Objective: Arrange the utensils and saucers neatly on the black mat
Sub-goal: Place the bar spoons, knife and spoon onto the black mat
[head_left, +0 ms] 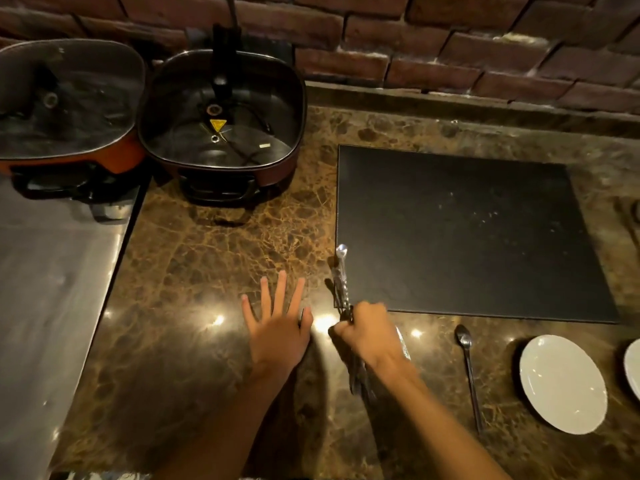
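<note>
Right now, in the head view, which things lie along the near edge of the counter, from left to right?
Left hand → right hand gripping utensils → spoon → white saucer → second saucer, cut off by the frame.

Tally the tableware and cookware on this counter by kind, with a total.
Saucers: 2, one whole, one cut off at the right edge
Spoons lying loose: 1
Utensil bundles in the right hand: 1, pieces too blurred to count
Electric pans: 2
Black mats: 1
Total: 7

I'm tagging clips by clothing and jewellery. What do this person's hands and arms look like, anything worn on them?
Both forearms are bare as far as the frame shows, with no sleeves in view. The left hand shows no ring, watch, bracelet or glove. The right hand is motion-blurred, but nothing worn shows on it or its wrist.
</note>
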Tool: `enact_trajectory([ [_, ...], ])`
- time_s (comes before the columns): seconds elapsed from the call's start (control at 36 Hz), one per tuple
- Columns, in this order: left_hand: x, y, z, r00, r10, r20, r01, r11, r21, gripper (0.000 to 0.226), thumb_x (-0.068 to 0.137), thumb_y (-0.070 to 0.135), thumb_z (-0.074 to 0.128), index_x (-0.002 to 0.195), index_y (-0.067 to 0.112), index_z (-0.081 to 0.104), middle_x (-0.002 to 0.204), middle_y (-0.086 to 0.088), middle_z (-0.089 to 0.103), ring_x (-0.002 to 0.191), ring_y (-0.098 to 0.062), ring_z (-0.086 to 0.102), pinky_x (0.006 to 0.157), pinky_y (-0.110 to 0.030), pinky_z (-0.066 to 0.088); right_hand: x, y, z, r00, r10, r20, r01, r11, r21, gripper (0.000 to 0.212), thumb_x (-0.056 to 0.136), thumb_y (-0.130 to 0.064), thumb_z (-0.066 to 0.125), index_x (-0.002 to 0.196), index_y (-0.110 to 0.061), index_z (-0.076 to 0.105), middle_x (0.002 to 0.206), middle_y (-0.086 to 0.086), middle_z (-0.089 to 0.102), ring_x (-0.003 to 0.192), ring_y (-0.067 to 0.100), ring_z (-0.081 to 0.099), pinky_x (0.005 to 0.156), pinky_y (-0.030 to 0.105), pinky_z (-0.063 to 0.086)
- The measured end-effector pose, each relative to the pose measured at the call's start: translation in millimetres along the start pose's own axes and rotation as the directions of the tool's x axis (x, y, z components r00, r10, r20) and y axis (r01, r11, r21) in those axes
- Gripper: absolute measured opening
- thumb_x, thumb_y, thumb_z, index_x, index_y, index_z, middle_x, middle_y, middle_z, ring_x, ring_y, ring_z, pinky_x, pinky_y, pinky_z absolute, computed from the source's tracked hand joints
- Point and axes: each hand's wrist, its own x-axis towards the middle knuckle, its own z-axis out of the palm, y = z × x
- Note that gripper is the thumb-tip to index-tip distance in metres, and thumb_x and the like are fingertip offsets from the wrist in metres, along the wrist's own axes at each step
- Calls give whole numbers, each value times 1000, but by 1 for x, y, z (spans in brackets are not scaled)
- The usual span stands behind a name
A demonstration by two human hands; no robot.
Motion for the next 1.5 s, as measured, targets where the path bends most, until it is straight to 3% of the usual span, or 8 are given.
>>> enact_trajectory([
  [0.11,34,10,0,998,38,-40,-37,999,9,57,103,52,25,159,42,19,169,1,21,156,-30,21,120,-68,13,36,7,-28,997,72,-8,-71,993,93,27,73,-32,65,67,-7,61,67,8,63,65,27,65,59,36,56],
  [0.25,59,17,3,999,24,-48,-24,1000,8,55,103,52,22,157,45,22,169,4,22,157,-28,17,122,-66,11,77,10,-52,992,121,-20,-118,985,123,33,71,-36,71,59,-12,52,66,6,59,61,25,61,52,28,44],
  [0.42,61,11,11,999,37,-40,-36,999,11,56,103,56,21,158,47,16,170,4,17,157,-29,16,120,-67,14,110,4,-69,993,121,4,-120,983,135,33,76,-35,73,84,-5,63,91,15,67,83,33,67,74,43,59],
  [0.69,62,9,17,1000,21,-13,-21,999,35,56,103,56,16,158,49,8,171,7,12,158,-26,10,120,-65,12,133,1,-74,997,54,-50,-41,973,228,24,91,-26,56,93,-3,61,97,20,65,88,38,65,75,42,56],
  [0.94,62,6,18,999,31,20,-32,999,21,57,102,57,16,158,47,11,171,7,11,159,-26,9,120,-66,12,85,41,-65,993,92,-68,-63,937,344,23,92,-34,59,84,-12,58,77,11,70,73,30,68,76,43,57],
  [1.08,61,8,15,999,29,31,-30,999,24,58,102,56,14,159,45,11,171,5,12,159,-27,10,120,-66,12,22,86,-55,994,105,1,-100,942,322,22,88,-34,68,71,-24,57,69,0,72,57,10,63,68,33,54],
  [1.33,58,17,-1,996,-16,88,19,999,-27,57,102,53,12,157,51,-3,171,13,-5,159,-21,-6,123,-63,1,-66,134,-2,970,197,143,-207,976,60,29,77,-43,72,84,-19,59,76,-2,68,74,19,64,61,25,41],
  [1.5,59,16,1,997,-14,75,17,999,-42,57,102,54,14,156,53,-4,171,13,-4,159,-20,-3,123,-64,3,-78,139,12,971,229,74,-233,971,48,23,75,-40,64,74,-23,49,80,2,72,80,22,68,57,22,35],
])
